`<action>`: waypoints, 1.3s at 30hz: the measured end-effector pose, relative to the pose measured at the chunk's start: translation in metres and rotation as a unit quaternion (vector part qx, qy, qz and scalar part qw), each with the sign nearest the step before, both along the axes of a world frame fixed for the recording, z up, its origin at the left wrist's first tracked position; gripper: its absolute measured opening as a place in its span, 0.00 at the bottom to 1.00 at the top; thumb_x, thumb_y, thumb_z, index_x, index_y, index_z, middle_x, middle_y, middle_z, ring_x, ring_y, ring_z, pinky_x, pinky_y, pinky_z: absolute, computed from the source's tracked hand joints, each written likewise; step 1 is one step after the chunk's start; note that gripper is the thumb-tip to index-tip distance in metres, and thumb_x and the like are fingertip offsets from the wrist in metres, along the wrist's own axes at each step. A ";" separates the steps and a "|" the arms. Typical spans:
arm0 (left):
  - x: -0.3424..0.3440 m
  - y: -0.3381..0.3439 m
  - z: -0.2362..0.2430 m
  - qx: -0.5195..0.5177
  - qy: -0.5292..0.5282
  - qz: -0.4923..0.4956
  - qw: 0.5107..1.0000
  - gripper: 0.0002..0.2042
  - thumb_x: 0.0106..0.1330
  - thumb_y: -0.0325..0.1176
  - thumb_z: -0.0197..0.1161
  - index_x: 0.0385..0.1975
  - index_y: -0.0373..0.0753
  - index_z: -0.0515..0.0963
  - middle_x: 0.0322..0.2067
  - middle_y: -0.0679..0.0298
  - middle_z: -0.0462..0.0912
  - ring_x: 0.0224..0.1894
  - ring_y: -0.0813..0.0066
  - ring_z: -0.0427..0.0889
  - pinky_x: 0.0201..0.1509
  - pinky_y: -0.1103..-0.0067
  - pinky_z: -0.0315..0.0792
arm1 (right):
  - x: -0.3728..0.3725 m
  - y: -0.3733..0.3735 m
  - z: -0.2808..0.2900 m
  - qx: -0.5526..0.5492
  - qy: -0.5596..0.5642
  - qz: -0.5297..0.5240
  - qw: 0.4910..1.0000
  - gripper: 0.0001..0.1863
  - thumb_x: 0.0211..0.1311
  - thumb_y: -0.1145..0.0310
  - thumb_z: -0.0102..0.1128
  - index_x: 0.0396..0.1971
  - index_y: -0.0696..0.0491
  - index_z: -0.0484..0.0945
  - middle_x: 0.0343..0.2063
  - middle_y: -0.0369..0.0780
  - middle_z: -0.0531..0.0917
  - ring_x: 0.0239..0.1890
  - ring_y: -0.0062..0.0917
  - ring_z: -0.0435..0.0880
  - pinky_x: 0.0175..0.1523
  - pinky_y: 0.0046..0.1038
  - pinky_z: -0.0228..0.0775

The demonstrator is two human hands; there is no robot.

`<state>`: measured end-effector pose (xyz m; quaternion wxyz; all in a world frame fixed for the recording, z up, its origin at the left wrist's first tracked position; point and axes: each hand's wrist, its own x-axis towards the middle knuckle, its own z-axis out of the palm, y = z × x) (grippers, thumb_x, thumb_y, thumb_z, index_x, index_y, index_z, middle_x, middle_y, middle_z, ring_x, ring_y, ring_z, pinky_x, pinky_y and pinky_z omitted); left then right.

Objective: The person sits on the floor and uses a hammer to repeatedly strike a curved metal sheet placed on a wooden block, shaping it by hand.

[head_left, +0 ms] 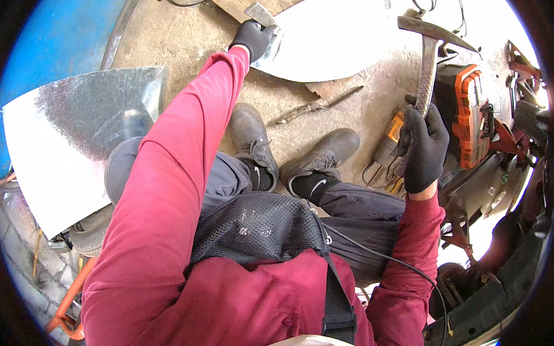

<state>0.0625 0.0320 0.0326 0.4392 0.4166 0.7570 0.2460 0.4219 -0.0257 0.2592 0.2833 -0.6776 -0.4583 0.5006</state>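
Observation:
My right hand (425, 147), in a black glove, is closed round the lower handle of a hammer (426, 77). The hammer stands upright, its long, pointed metal head turned away from me. My left hand (253, 40), also gloved, reaches forward to the left edge of a shiny metal sheet (336, 38). Its fingers are closed on a flat grey metal block (260, 14) beside that edge; the glove hides part of the grip. The sheet has a curved near edge and lies over a brown board (237, 2). Hammer and sheet are apart.
Another bent metal sheet (58, 135) stands at my left, near a blue surface (68, 31). A dark stick-like piece (319, 105) lies before my shoes. At right are a yellow meter (388, 140) with leads and a black-and-orange toolbox (468, 115). A cable (402, 261) crosses my lap.

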 end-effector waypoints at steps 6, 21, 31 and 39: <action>0.002 0.001 -0.024 0.038 0.042 0.003 0.998 0.22 0.71 0.46 0.67 0.36 0.25 0.85 0.33 0.43 0.89 0.37 0.56 0.90 0.46 0.67 0.78 | 0.004 -0.002 -0.009 -0.009 -0.024 0.039 0.999 0.14 0.73 0.70 0.62 0.52 0.60 0.84 0.33 0.31 0.82 0.33 0.10 0.73 0.38 0.17 0.63; 0.036 -0.009 -0.018 0.075 0.090 0.096 0.988 0.21 0.70 0.42 0.62 0.31 0.24 0.83 0.28 0.43 0.88 0.33 0.50 0.91 0.42 0.64 0.81 | -0.008 0.006 -0.014 0.060 -0.110 0.182 0.975 0.19 0.72 0.70 0.62 0.59 0.63 0.79 0.41 0.44 0.88 0.42 0.21 0.84 0.52 0.26 0.76; 0.035 -0.013 -0.016 0.083 0.082 0.099 0.988 0.21 0.72 0.44 0.62 0.38 0.26 0.85 0.37 0.41 0.89 0.44 0.47 0.90 0.49 0.64 0.80 | -0.026 0.041 -0.031 0.171 -0.110 0.256 0.945 0.25 0.73 0.67 0.63 0.67 0.53 0.76 0.53 0.55 0.86 0.55 0.43 0.88 0.58 0.36 0.79; 0.033 -0.011 -0.030 0.078 0.085 0.092 0.989 0.23 0.72 0.46 0.62 0.32 0.25 0.84 0.34 0.38 0.87 0.43 0.41 0.88 0.48 0.61 0.79 | -0.036 0.056 -0.043 0.244 -0.132 0.307 0.910 0.27 0.72 0.67 0.64 0.70 0.42 0.74 0.41 0.52 0.87 0.42 0.47 0.89 0.47 0.43 0.80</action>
